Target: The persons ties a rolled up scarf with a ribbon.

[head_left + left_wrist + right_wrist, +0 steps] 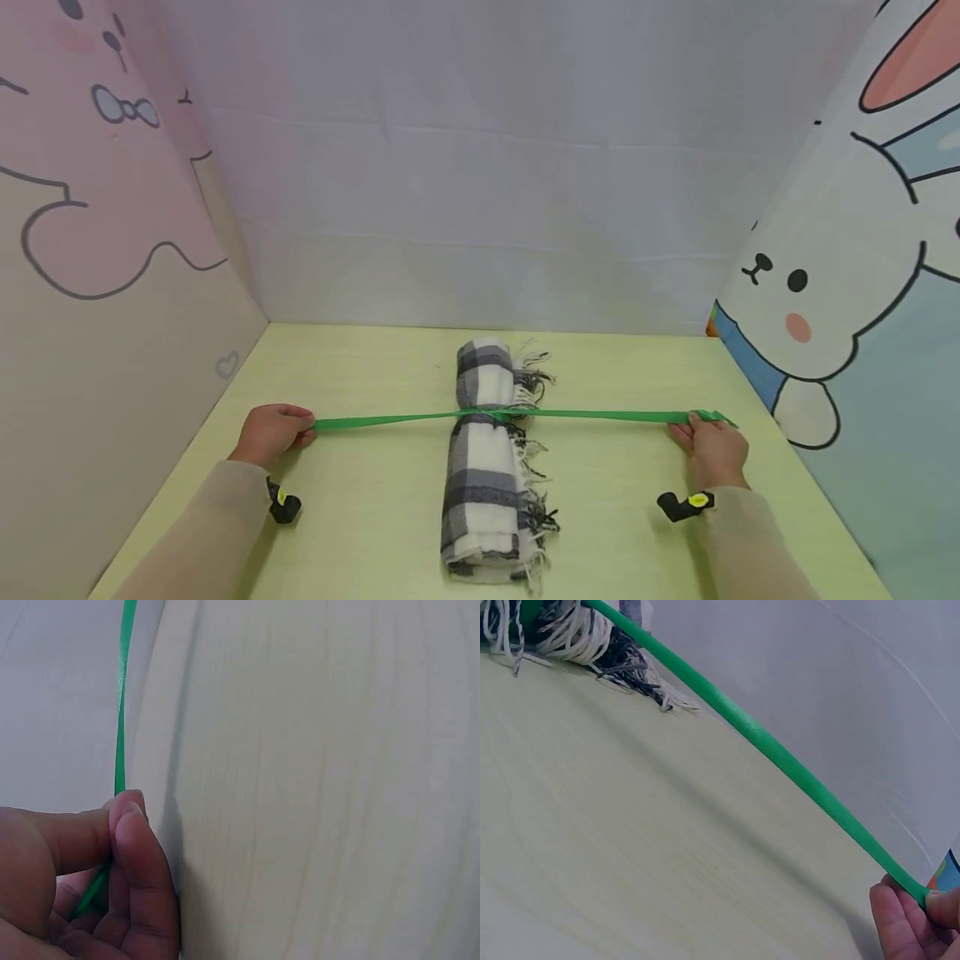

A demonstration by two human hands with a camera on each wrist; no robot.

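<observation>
A rolled plaid scarf (483, 492) in white, grey and black, with fringe (538, 508) along its right side, lies lengthwise in the middle of the table. Round its upper part runs a green ribbon (600, 414), crossed on top and cinching the roll. My left hand (272, 433) pinches one end between thumb and fingers, and a bit of ribbon (94, 892) shows inside that palm in the left wrist view. On the other side my right hand (712, 450) pinches the opposite end. Both lengths stretch nearly straight, raised off the table.
The pale yellow table (360, 517) meets a white cloth backdrop (480, 183) at the back. Printed cartoon panels stand at both sides, a pink figure (112, 208) left and a white rabbit (832, 308) right. Each wrist wears a small black camera (283, 506).
</observation>
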